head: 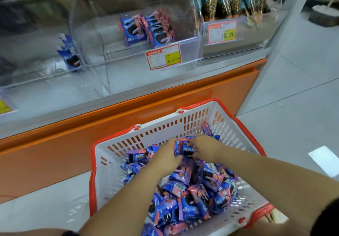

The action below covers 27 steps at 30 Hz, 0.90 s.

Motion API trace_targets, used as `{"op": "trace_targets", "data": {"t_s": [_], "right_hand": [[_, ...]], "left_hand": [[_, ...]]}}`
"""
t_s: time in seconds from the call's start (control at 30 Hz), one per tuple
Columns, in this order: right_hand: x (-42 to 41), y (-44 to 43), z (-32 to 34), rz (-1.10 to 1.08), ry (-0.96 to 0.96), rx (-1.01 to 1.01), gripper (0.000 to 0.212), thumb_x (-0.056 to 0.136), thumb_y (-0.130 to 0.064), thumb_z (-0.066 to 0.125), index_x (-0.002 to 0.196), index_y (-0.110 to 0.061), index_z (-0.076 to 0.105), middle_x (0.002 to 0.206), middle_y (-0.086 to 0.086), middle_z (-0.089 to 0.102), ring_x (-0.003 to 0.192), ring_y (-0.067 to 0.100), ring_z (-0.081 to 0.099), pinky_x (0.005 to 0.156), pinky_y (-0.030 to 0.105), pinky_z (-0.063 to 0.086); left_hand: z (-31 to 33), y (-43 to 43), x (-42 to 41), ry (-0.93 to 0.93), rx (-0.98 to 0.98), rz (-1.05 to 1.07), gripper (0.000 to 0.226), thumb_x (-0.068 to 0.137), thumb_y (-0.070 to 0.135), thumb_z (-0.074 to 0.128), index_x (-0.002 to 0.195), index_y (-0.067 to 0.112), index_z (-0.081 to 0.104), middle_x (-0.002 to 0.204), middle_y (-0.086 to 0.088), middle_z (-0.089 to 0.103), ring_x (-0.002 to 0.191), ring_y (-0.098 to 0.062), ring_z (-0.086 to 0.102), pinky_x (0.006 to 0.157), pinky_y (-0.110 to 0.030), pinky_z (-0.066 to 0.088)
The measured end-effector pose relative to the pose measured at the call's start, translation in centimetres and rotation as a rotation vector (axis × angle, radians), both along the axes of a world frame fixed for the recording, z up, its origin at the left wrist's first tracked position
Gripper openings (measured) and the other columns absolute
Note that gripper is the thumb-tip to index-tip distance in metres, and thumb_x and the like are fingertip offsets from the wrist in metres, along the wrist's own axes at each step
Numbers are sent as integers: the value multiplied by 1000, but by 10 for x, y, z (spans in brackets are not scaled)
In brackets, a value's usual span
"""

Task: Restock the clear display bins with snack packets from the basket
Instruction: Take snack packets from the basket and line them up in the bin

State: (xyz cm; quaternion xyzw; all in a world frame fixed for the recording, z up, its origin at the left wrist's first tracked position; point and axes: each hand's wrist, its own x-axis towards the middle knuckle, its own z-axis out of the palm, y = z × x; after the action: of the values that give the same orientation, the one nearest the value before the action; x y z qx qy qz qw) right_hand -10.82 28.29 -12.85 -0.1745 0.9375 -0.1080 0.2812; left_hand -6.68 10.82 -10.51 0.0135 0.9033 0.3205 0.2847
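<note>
Blue-and-pink snack packets [185, 186] fill the basket [183, 123]; the right hand [205, 148] grips one packet [187, 151], the left hand [166, 156] presses flat against it.

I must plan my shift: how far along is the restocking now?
Done: a small stack of packets stands in the middle bin. In hand: the right hand grips more in the basket, the left hand against them. Left: the basket is heaped, the bin mostly bare.
</note>
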Motion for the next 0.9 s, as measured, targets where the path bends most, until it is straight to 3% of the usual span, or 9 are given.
{"op": "trace_targets", "data": {"t_s": [0.1, 0.23, 0.33, 0.4, 0.5, 0.6, 0.7, 0.8, 0.9], "right_hand": [[-6, -2, 54, 31, 93, -101, 35, 89, -22, 65, 122, -13, 59, 120, 7, 58, 105, 24, 56, 85, 32, 44], [-5, -5, 145, 75, 274, -173, 32, 88, -24, 65, 119, -19, 60, 112, 4, 67, 103, 25, 60, 85, 37, 48], [-2, -6, 213, 89, 420, -205, 33, 89, -24, 64, 121, -25, 60, 114, 1, 67, 102, 23, 60, 85, 39, 49], [-2, -7, 249, 99, 522, -242, 34, 89, -24, 65, 122, -29, 60, 111, -3, 67, 96, 19, 60, 79, 37, 48], [-10, -11, 289, 111, 660, -278, 37, 91, -24, 64, 127, -28, 59, 116, -6, 65, 99, 16, 58, 77, 32, 43], [-23, -15, 310, 65, 782, -368, 38, 90, -24, 66, 127, -26, 59, 119, -5, 65, 106, 18, 59, 89, 38, 48], [-41, -13, 312, -15, 862, -421, 40, 91, -26, 66, 130, -25, 56, 119, -6, 64, 104, 16, 60, 88, 38, 50], [-62, -4, 298, -38, 871, -354, 37, 91, -25, 64, 126, -30, 57, 116, -10, 62, 108, 15, 58, 90, 36, 49], [-82, 2, 278, -19, 885, -242, 38, 93, -30, 61, 131, -30, 54, 126, -8, 58, 117, 17, 53, 98, 38, 44]], "left_hand": [[39, -2, -4, 80, 91, 33, 70, 96, 31, 60, 154, 28, 21, 155, -4, 35, 128, -25, 51, 95, -28, 46], [108, -4, -11, 346, 156, 54, 49, 94, 29, 63, 139, 31, 45, 133, 5, 57, 100, -9, 58, 68, -7, 40], [162, -10, -16, 506, 245, 77, 38, 91, 24, 67, 126, 31, 56, 116, 15, 60, 104, -6, 58, 76, -4, 39], [194, -15, -17, 604, 275, 89, 36, 89, 22, 70, 119, 37, 58, 114, 15, 63, 103, -4, 59, 86, -13, 44], [237, -23, -26, 774, 234, 63, 36, 88, 24, 71, 119, 37, 58, 112, 15, 63, 98, -1, 57, 80, -9, 41], [267, -27, -46, 866, 202, 73, 32, 88, 23, 71, 117, 30, 61, 104, 15, 61, 93, -3, 55, 72, -5, 39], [277, -31, -74, 875, 144, 116, 24, 88, 24, 72, 107, 32, 60, 99, 13, 61, 90, -8, 57, 68, -8, 41], [270, -33, -107, 850, 122, 202, 22, 87, 25, 72, 103, 34, 59, 100, 11, 63, 91, -10, 58, 73, -23, 49], [255, -33, -142, 751, 89, 269, 21, 86, 28, 74, 103, 28, 61, 97, 7, 63, 86, -14, 61, 72, -28, 51]]}}
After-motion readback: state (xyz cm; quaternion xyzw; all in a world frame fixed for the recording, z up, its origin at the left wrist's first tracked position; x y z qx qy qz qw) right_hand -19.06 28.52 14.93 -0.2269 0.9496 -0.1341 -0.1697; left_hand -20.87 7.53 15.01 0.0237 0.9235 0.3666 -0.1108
